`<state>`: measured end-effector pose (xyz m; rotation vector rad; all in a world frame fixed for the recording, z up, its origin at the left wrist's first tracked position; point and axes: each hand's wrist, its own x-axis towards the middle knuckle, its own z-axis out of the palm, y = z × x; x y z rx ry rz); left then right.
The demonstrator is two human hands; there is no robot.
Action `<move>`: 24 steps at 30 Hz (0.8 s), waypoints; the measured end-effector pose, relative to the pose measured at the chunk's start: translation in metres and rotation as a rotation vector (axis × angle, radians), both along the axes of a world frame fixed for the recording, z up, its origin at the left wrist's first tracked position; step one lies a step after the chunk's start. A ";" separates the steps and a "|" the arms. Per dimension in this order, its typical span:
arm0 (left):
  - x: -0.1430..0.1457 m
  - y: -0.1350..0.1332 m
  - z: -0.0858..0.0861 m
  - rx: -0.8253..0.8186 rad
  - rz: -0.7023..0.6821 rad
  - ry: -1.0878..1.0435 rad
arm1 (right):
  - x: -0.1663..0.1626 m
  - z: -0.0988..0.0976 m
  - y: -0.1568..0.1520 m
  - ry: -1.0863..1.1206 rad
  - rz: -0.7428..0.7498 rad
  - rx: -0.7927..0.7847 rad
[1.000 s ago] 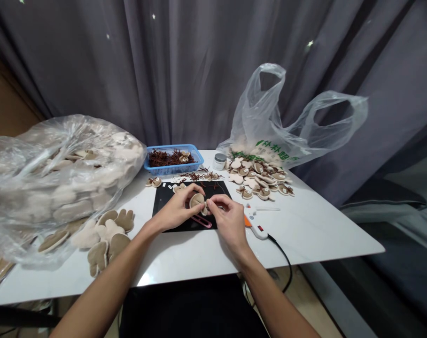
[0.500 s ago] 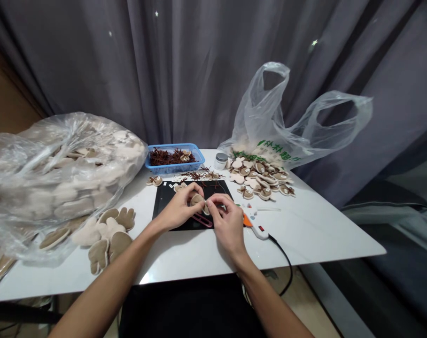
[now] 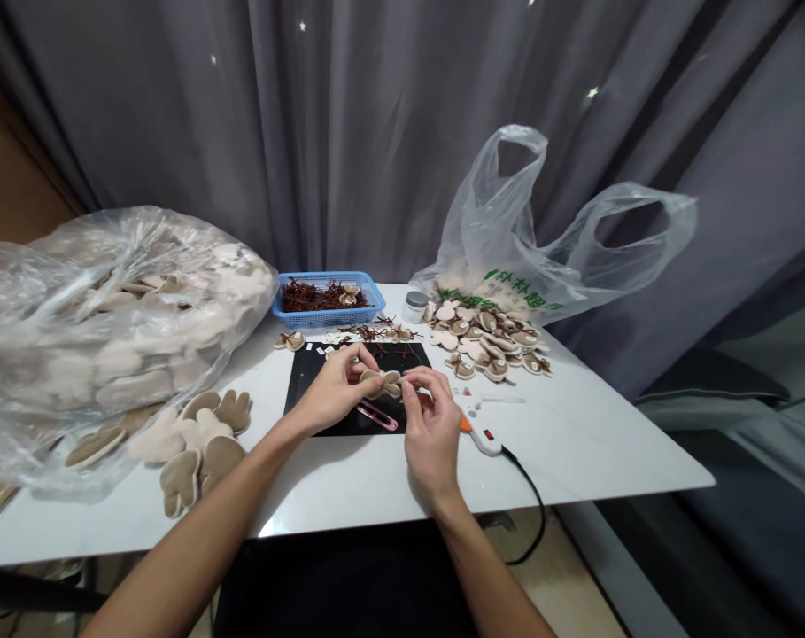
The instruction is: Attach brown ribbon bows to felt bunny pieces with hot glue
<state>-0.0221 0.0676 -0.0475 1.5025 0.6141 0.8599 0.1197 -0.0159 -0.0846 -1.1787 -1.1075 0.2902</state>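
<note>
My left hand pinches a small brown-and-cream rabbit-shaped fabric patch between thumb and fingers, a little above a black mat. The fingertips of my right hand are pressed together at the patch's right side. Whatever they grip there is too small to make out. Below the patch, a pink snap hair clip lies on the mat. Just right of my right hand rests a white and orange glue gun with a black cord.
A blue basket of brown bows stands behind the mat, beside a grey-lidded jar. At right, rabbit patches with bows are piled before a clear plastic bag. A large bag of patches fills the left, with loose patches nearby.
My hands have drawn slightly apart, and the right one has shifted a little to the right. More of the rabbit patch shows between them, and the hair clip below is less covered.
</note>
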 end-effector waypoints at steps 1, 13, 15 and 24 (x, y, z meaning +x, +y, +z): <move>0.000 0.000 0.000 0.003 0.002 -0.007 | 0.001 0.001 -0.001 -0.039 -0.015 0.009; 0.001 0.001 -0.003 -0.028 -0.033 0.003 | -0.001 -0.006 -0.003 -0.407 -0.165 0.123; 0.001 0.001 -0.003 -0.044 -0.062 0.004 | 0.000 -0.006 -0.003 -0.405 -0.162 0.105; 0.002 -0.001 0.001 -0.083 -0.103 -0.010 | 0.000 -0.003 -0.007 -0.265 -0.064 0.010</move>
